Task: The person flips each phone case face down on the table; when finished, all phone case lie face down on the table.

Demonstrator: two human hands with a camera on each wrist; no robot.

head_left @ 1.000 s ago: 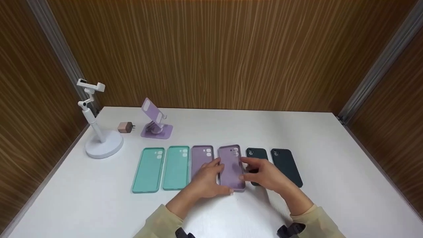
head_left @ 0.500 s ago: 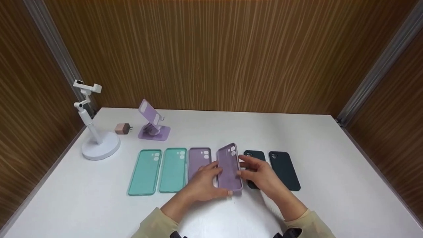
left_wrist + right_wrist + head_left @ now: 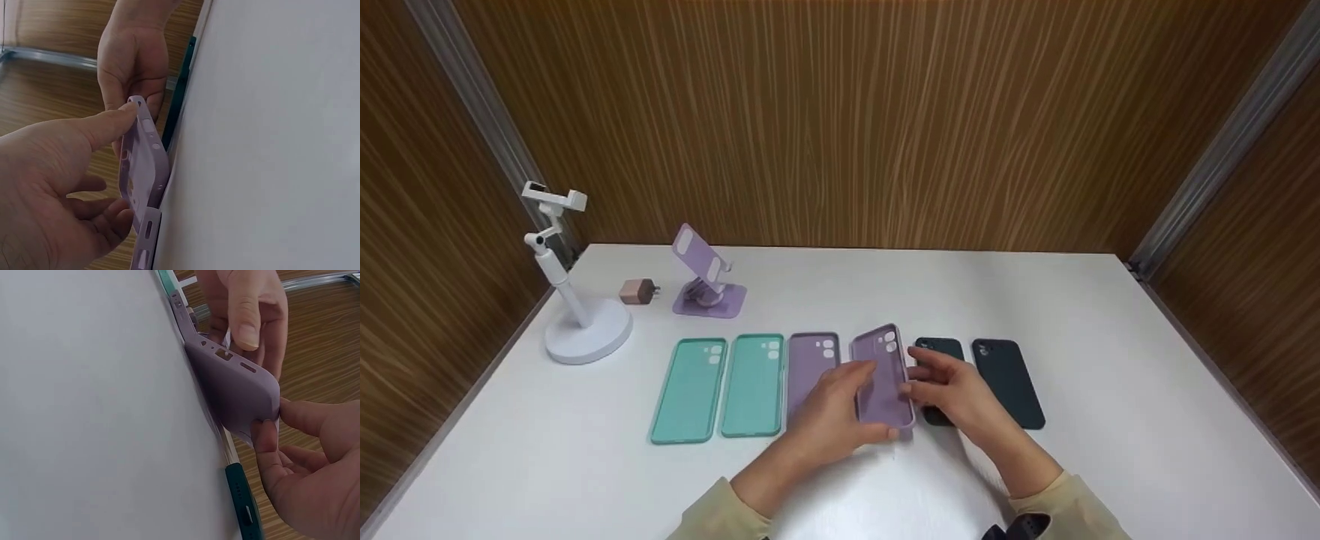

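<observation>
Head view shows the lilac soft silicone phone case [image 3: 883, 379] tipped up on one long edge above the white tabletop [image 3: 1110, 420], fourth in a row of six cases. Both hands grip it. The left hand [image 3: 836, 409] has its thumb on the near short end and its fingers curled behind the left long edge; on the left wrist view the thumb tip presses the corner of the rim [image 3: 138, 109] while the fingers curl loosely under the shell. The right hand [image 3: 952, 394] pinches the right long edge between thumb and fingertips [image 3: 267, 433], plainly so on the right wrist view.

Just left of this case lies a second lilac case [image 3: 812, 371], flat with its hollow side up; beyond it lie two mint green cases [image 3: 722, 386]. Just right of the held case lies a dark green case [image 3: 937, 352], partly under the right hand, and a second dark case [image 3: 1009, 382] further right. Well behind the held case and to its left stand a lilac folding phone stand [image 3: 706, 281], a small pink charger plug [image 3: 637, 291] and a white clamp holder on a round base [image 3: 577, 315].

To do this well, I judge, the grip should stay on the rims: the shell is floppy and would twist if pulled from one corner. The lower edge looks close to the neighbouring lilac case, so the lift should go straight up before any turn, lest it drag the neighbour out of line
</observation>
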